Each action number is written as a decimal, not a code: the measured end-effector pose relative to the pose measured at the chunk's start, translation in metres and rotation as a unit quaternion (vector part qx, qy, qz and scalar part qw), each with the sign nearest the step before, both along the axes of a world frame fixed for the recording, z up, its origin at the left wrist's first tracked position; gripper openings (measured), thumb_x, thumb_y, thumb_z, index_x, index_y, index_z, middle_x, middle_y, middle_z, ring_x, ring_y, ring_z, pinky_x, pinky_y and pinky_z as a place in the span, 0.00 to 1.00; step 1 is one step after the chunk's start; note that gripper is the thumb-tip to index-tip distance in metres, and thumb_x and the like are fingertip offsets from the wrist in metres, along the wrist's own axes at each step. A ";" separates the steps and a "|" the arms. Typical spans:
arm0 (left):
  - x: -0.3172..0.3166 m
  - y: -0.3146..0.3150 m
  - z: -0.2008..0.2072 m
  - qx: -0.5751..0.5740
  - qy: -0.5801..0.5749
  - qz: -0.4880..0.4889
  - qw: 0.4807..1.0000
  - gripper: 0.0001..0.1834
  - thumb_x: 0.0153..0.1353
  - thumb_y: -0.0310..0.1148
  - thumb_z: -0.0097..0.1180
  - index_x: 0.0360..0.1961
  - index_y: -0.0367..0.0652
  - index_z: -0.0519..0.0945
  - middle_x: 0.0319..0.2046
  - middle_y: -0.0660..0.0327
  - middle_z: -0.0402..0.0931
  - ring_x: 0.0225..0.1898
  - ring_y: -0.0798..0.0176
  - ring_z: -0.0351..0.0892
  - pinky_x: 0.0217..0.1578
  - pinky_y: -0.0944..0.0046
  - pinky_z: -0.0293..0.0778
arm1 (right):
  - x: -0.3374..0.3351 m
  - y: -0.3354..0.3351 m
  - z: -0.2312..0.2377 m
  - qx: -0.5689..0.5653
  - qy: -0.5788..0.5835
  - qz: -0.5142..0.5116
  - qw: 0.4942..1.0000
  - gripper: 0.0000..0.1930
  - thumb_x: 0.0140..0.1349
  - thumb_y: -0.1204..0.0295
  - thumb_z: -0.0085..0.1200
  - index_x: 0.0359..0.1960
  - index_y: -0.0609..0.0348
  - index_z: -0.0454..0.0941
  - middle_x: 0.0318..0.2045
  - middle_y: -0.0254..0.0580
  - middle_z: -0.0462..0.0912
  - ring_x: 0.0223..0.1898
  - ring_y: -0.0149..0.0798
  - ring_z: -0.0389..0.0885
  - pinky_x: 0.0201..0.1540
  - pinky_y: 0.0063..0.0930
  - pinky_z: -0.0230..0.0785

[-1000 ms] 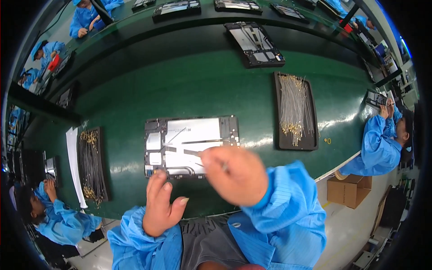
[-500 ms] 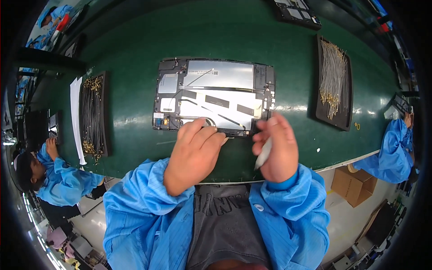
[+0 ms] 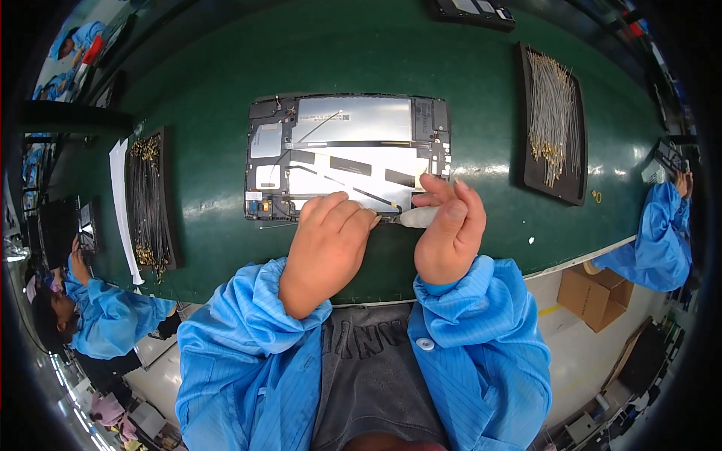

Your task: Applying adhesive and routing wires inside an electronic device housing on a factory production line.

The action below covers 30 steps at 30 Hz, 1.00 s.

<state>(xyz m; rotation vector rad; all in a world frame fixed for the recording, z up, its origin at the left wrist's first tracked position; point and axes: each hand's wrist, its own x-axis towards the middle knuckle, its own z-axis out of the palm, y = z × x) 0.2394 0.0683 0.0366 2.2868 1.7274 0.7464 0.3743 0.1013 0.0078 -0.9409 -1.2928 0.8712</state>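
A tablet (image 3: 353,120), its back off, lies on the bench in front of me, showing silver battery plates, black tape strips and thin wires. Over its near edge my left hand (image 3: 325,248) is closed, fingers bent and thumb along the rim. From under that hand a thin grey cable (image 3: 277,225) sticks out to the left; its other end is hidden. At the tablet's near right corner is my right hand (image 3: 451,237), fingers apart and partly curled. A white fingertip cover (image 3: 419,218), apparently worn on one of its fingers, touches the near edge.
A black tray (image 3: 167,218) of dark cables with gold ends stands left, beside a white strip (image 3: 120,203). On the right, another tray (image 3: 538,173) holds grey cables. A second device (image 3: 474,11) lies at the far edge. Co-workers in blue sit on both sides. A cardboard box (image 3: 594,297) is on the floor.
My right hand has moved left, bringing the white fingertip cover from below the corner onto the tablet's near edge. My left hand stays at that edge; the whole view has shifted slightly.
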 end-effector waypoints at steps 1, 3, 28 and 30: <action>0.000 0.001 0.000 -0.002 0.001 -0.002 1.000 0.11 0.39 0.22 0.53 0.28 0.40 0.73 0.28 0.59 0.70 0.37 0.56 0.67 0.38 0.59 0.62 | 0.000 0.001 -0.001 0.008 -0.011 0.001 1.000 0.14 0.59 0.70 0.36 0.45 0.63 0.58 0.34 0.51 0.74 0.28 0.33 0.72 0.34 0.24 0.66; 0.000 0.002 0.000 -0.004 0.001 -0.003 1.000 0.11 0.39 0.22 0.53 0.28 0.40 0.73 0.28 0.59 0.70 0.37 0.56 0.67 0.38 0.59 0.62 | -0.001 0.002 -0.002 0.015 -0.023 0.002 1.000 0.14 0.59 0.70 0.37 0.45 0.62 0.58 0.34 0.51 0.74 0.28 0.33 0.73 0.34 0.24 0.66; -0.004 0.005 0.014 -0.041 0.022 -0.022 0.999 0.11 0.38 0.24 0.48 0.28 0.38 0.72 0.28 0.59 0.69 0.37 0.55 0.66 0.38 0.60 0.60 | -0.006 0.023 0.041 0.123 -0.333 0.200 0.913 0.07 0.48 0.68 0.49 0.23 0.58 0.71 0.20 0.42 0.73 0.23 0.44 0.72 0.25 0.31 0.64; -0.007 0.006 0.014 -0.068 0.029 -0.045 0.996 0.09 0.38 0.25 0.48 0.26 0.38 0.72 0.26 0.58 0.68 0.36 0.56 0.66 0.38 0.60 0.60 | -0.004 0.023 0.039 0.145 -0.315 0.198 0.917 0.07 0.49 0.68 0.47 0.25 0.60 0.71 0.21 0.46 0.73 0.23 0.45 0.72 0.26 0.32 0.65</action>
